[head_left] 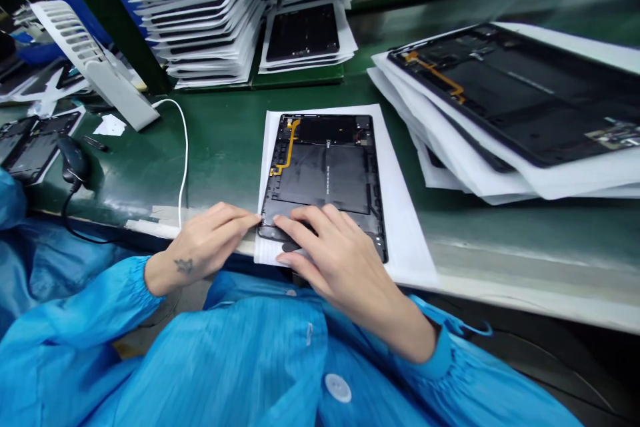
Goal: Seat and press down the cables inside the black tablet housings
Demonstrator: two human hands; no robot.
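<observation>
A black tablet housing with an orange flex cable lies open side up on a white sheet. At its near left corner, my left hand has thumb and fingers pressed together; whatever they may pinch is too small to make out. My right hand rests over the near edge, fingers apart, index fingertip on the housing and thumb just below. Between that thumb and index finger shows a small dark oval piece, and I cannot tell whether it is attached.
On the right, more housings lie stacked between white sheets. Tall stacks of interleaved panels stand behind. A white device with a white cable is at the left, near a black corded object. A blue sleeve shows at the left edge.
</observation>
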